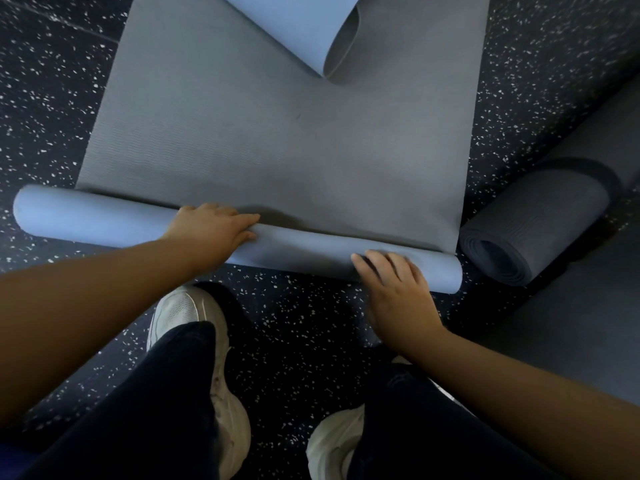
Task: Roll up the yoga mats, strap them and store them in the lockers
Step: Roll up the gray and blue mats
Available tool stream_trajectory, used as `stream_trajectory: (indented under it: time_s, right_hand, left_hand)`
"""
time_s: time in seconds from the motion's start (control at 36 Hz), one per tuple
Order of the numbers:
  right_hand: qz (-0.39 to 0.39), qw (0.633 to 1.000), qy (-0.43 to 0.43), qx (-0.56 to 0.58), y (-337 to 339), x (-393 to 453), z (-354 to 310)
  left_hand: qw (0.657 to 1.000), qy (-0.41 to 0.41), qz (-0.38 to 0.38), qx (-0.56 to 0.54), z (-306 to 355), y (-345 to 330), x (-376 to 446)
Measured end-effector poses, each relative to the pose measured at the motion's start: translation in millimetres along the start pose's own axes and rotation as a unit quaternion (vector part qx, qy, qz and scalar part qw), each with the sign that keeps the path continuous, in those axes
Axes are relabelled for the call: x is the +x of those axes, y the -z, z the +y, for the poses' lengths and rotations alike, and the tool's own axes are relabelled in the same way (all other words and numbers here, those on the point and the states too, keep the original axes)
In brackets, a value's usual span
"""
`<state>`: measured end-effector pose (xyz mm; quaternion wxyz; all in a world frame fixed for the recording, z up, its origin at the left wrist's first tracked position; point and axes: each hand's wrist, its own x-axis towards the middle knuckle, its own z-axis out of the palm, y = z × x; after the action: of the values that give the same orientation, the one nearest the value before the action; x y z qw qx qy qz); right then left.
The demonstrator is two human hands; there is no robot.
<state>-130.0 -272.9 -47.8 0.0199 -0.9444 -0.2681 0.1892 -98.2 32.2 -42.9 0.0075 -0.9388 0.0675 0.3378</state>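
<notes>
Blue yoga mat (242, 133) on speckled floor (41, 81), near end rolled. Left hand (211, 226) flat on roll, fingers straight; right hand (394, 289) likewise near roll's right end. Dark rolled mat (533, 233) just beside, right

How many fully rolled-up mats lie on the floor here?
1: the dark grey rolled mat at right, beside the blue mat, which is only partly rolled under both hands. More may lie out of frame.

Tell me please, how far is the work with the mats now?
Done: a dark grey mat lies rolled, with no strap visible. In hand: both hands, left and right, rest on the blue mat's roll; most of it is still flat. Left: finishing, strapping, storing.
</notes>
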Motion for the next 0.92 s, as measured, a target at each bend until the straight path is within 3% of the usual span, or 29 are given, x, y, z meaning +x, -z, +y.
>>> stream_trajectory:
  time_s: [0.17, 0.22, 0.42, 0.61, 0.75, 0.92]
  right_hand:
    - [-0.006, 1.0, 0.012, -0.023, 2, 10, 11]
    - [-0.007, 1.0, 0.014, -0.024, 6, 15, 12]
    - [-0.022, 1.0, -0.001, -0.016, 11, 38, 19]
    - [-0.077, 0.997, -0.027, 0.004, 24, 50, 24]
    - [0.017, 0.998, -0.05, -0.034, 16, 34, 13]
    - [0.015, 0.997, -0.068, -0.034, 3, 20, 0]
  left_hand:
    - [0.977, -0.099, 0.184, -0.027, 3, -7, -13]
    - [0.974, -0.115, 0.196, -0.012, 5, -11, -18]
    - [0.981, -0.086, 0.175, 0.014, 8, -23, -17]
    - [0.992, -0.018, 0.071, 0.105, 17, -14, -5]
    - [0.994, -0.028, 0.073, 0.077, 13, -7, 7]
    - [0.994, -0.05, 0.053, 0.085, 4, 8, 17]
